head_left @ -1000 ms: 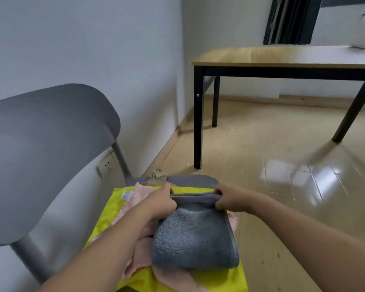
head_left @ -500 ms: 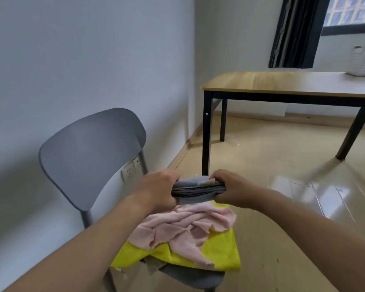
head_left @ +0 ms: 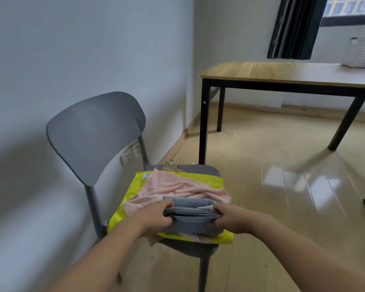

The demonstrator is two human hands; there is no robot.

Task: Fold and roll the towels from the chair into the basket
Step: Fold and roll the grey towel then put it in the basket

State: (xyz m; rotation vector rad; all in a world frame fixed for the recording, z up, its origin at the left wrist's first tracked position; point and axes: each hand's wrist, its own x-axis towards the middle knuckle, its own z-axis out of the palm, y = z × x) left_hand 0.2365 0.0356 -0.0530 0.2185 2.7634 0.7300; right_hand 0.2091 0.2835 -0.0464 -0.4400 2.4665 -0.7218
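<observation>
A folded grey towel (head_left: 190,218) is gripped at both ends, just above the front of the grey chair (head_left: 97,131). My left hand (head_left: 156,217) holds its left end and my right hand (head_left: 226,219) holds its right end. Under it, a crumpled pink towel (head_left: 177,188) lies on a yellow towel (head_left: 211,181) spread over the seat. A scrap of beige cloth (head_left: 171,165) shows at the back of the seat. The white basket (head_left: 360,52) stands on the wooden table (head_left: 261,71) at the far right.
The chair stands against a pale wall with two sockets (head_left: 131,154) behind it. The table has black legs (head_left: 202,125) just beyond the chair. A dark curtain (head_left: 293,28) hangs by the window. Glossy wooden floor (head_left: 282,186) spreads to the right.
The grey towel, flat on the pile a second ago, was picked up by both hands and is now held low over the seat's front. The view pulled back from the chair.
</observation>
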